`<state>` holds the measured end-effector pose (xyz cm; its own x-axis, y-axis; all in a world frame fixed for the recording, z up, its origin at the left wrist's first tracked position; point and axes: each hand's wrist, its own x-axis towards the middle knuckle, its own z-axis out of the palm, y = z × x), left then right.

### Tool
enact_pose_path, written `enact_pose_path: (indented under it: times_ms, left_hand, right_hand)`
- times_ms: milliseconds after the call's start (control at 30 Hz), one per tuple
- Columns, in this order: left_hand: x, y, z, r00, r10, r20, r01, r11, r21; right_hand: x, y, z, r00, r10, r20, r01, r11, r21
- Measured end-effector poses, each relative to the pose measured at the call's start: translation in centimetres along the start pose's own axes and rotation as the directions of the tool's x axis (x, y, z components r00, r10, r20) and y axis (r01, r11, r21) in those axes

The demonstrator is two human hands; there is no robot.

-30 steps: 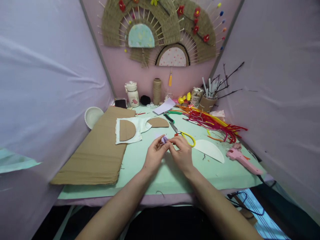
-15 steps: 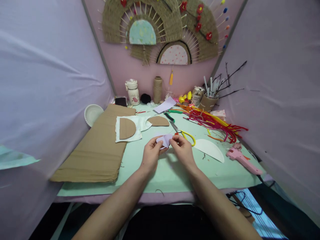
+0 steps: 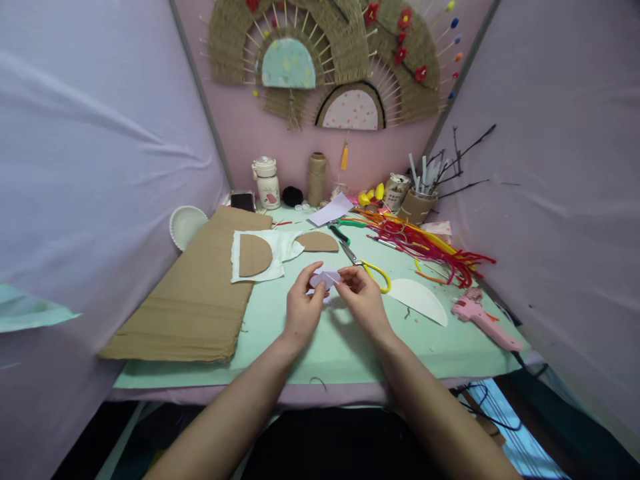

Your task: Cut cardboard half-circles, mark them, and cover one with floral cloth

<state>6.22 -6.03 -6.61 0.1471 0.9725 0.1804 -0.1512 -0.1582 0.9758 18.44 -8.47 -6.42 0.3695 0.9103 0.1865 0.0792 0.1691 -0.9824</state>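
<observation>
A small piece of folded lilac paper (image 3: 326, 278) is held up over the table between both hands. My left hand (image 3: 305, 303) grips its left side between thumb and fingers. Thumb and fingertips of my right hand (image 3: 364, 293) pinch its right edge. Part of the paper is hidden behind the fingers. Just beyond my right hand lie scissors (image 3: 376, 276) with yellow handles, blades pointing away to the left. A white half-round piece (image 3: 421, 300) rests to the right of that hand. Farther back is a flat lilac sheet (image 3: 330, 210).
Left are a large cardboard sheet (image 3: 185, 307) and a cardboard half-round (image 3: 255, 255) on white cloth. Right are a pink glue gun (image 3: 485, 323) and red and yellow pipe cleaners (image 3: 425, 243). A bottle (image 3: 267, 187), twine spool (image 3: 317, 180) and pliers (image 3: 340, 232) are at the back.
Both hands stay in nearly the same place while the lilac paper between them has turned and its fold looks different. The fingers of my right hand have shifted along its edge.
</observation>
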Motion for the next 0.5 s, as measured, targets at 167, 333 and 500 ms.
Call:
enact_pose_path:
  times_ms: [167,333,500]
  left_hand:
    - [-0.07,-0.25,0.02,0.997,0.027,0.075,-0.032,0.997,0.075]
    - [0.15,-0.28,-0.11,0.999,-0.014,0.044,0.013,1.0,0.028]
    - [0.4,-0.21,-0.29,0.987,-0.15,0.062,0.156,0.983,-0.101]
  right_hand:
    - [0.0,0.2,-0.2,0.999,0.03,0.023,-0.032,0.997,0.065]
    - [-0.13,0.07,-0.17,1.0,0.012,-0.002,-0.012,0.999,0.052]
    - [0.08,0.75,-0.25,0.999,0.043,-0.023,-0.041,0.996,0.08]
